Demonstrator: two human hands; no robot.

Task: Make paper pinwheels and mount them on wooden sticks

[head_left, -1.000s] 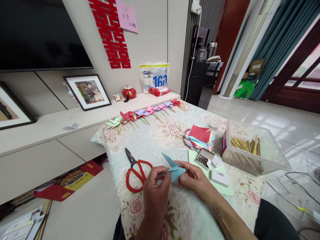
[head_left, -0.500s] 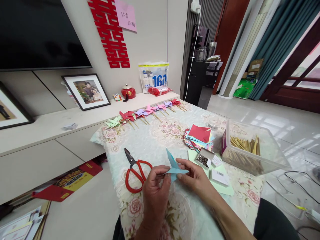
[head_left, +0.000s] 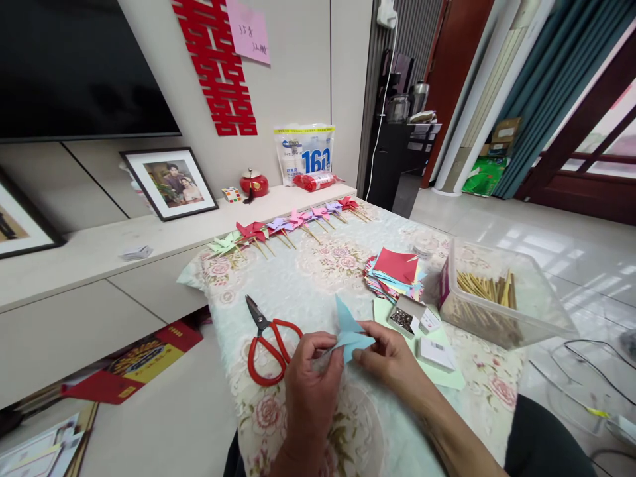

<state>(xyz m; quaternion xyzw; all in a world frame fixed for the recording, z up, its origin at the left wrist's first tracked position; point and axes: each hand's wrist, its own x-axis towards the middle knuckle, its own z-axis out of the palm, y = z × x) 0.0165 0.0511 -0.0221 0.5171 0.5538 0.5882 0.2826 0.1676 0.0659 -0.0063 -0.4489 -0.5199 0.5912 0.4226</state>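
Between my two hands, above the flowered tablecloth, is a light blue paper pinwheel (head_left: 354, 340) with its blades partly folded and one point sticking up. My left hand (head_left: 314, 374) pinches it at the centre and left side with thumb and fingers. On the right edge, the thumb and fingers of my right hand (head_left: 385, 351) close on the paper. Red-handled scissors (head_left: 268, 338) lie just left of my left hand, blades pointing away. To the right of my right hand, a small open box of metal pins (head_left: 405, 317) and a white box (head_left: 436, 353) rest on pale green paper (head_left: 454, 379).
A stack of coloured paper squares (head_left: 395, 268) lies beyond the pin box. At the right, a clear plastic bin (head_left: 521, 324) holds wooden sticks (head_left: 484, 288). Finished pinwheels on sticks (head_left: 298, 220) line the table's far edge, beside a white cabinet (head_left: 89, 248).
The blue paper has turned slightly and its folds lie flatter toward me. My right hand has shifted its fingers closer in on the paper. The scissors and boxes stay put.
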